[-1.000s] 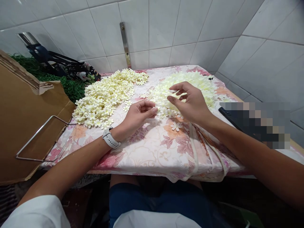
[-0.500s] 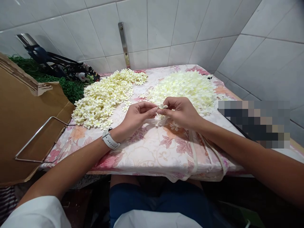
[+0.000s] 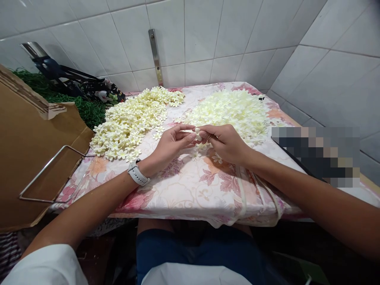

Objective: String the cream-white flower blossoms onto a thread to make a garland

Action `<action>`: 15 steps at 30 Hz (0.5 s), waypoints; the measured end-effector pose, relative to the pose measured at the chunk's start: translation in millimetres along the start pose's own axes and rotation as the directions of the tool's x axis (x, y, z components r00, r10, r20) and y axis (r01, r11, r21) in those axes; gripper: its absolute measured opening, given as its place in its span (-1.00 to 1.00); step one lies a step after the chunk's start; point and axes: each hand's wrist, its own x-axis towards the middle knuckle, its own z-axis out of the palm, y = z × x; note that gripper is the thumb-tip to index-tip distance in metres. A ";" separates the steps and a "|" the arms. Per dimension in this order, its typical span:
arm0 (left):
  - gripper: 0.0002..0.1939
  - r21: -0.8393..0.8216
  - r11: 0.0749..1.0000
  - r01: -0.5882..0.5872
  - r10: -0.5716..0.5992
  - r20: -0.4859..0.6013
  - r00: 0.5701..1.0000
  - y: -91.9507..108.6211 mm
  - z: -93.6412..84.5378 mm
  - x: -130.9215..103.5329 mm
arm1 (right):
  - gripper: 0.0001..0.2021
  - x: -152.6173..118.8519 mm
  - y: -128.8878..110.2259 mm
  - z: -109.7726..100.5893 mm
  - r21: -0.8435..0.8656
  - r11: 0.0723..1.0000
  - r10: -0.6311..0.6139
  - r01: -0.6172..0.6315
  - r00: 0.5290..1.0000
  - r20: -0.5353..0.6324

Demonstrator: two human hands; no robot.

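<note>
L hand (image 3: 173,144) & R hand (image 3: 230,143) pinch a sm. pale flower pc. (image 3: 198,135) btwn fingertips, prob. for control, w/ yellowish pile (image 3: 133,122) left, whiter pile (image 3: 233,111) right, seemingly for reach.

The single head view looks from above, on the near side of the floral tablecloth (image 3: 184,192), facing forward and down across it. The tiled wall (image 3: 202,35) closes the view beyond the tablecloth; blue shorts (image 3: 160,249) show below its near edge. Range is close: the left hand (image 3: 170,145) and right hand (image 3: 229,144) show plainly above the tablecloth's middle.
</note>
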 end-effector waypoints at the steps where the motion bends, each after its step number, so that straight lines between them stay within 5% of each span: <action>1: -0.61 -0.014 1.000 0.010 -0.010 0.005 1.000 -0.9 0.2 -0.1 | -0.85 -0.4 -0.1 0.6 0.023 0.999 0.025 -0.024 1.000 -0.016; 5: -0.67 0.037 0.999 0.000 -0.001 0.020 1.000 -3.0 0.3 -1.5 | -0.89 -1.4 -2.5 2.5 0.103 0.992 0.082 -0.077 0.996 -0.047; 15: -0.67 0.021 1.000 0.000 0.002 -0.059 0.998 -2.3 6.8 -3.6 | -0.70 0.0 -5.3 3.8 -0.040 0.999 -0.002 -0.010 0.952 -0.306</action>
